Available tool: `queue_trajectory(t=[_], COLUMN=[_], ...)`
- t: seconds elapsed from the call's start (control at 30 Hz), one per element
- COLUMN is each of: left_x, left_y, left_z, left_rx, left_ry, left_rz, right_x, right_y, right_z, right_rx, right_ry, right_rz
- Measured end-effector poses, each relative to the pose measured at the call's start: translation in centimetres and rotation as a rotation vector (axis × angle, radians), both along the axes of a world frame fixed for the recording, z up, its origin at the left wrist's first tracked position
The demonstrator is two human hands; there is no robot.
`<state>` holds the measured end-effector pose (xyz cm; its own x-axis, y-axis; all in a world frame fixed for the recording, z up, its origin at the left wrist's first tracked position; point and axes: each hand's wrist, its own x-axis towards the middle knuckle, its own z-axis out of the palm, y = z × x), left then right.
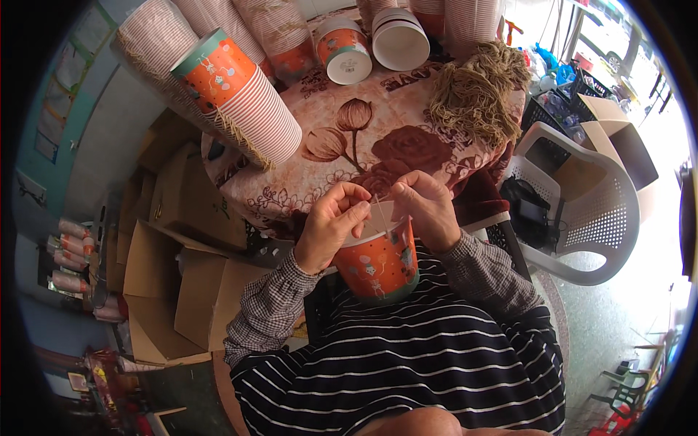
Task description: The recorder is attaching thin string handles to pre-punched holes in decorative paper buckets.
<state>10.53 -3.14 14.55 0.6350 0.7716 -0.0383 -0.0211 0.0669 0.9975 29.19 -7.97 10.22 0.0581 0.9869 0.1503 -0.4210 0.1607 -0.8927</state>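
Note:
An orange paper bucket (374,270) with a green base band and a printed pattern rests upright against my lap. Over its rim, my left hand (329,224) and my right hand (427,211) are close together, each with thumb and fingers pinched. A thin, pale cord (382,217) runs up from the bucket's opening between the two pinches. Its very ends are too fine to make out. My right hand's lower fingers lie near the bucket's right side.
Ahead stands a table with a flowered cloth (320,171). On it are a tilted bucket stack (254,109), upturned and tipped buckets (400,43), and a heap of tan cords (480,94). Open cardboard boxes (163,305) stand left, a grey plastic chair (607,211) right.

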Motion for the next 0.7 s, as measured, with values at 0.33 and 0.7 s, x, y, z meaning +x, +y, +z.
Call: queue_trajectory(t=[0.33, 0.7], left_x=[0.2, 1.7], left_y=[-0.1, -0.5], left_z=[1.0, 0.1], left_rx=[-0.041, -0.049], left_ry=[-0.015, -0.01], left_rz=[0.005, -0.012], right_x=[0.1, -0.1], right_y=[0.0, 0.1], right_z=[1.0, 1.0], right_rx=[0.019, -0.069], right_ry=[0.055, 0.048], right_rz=[0.016, 0.012])
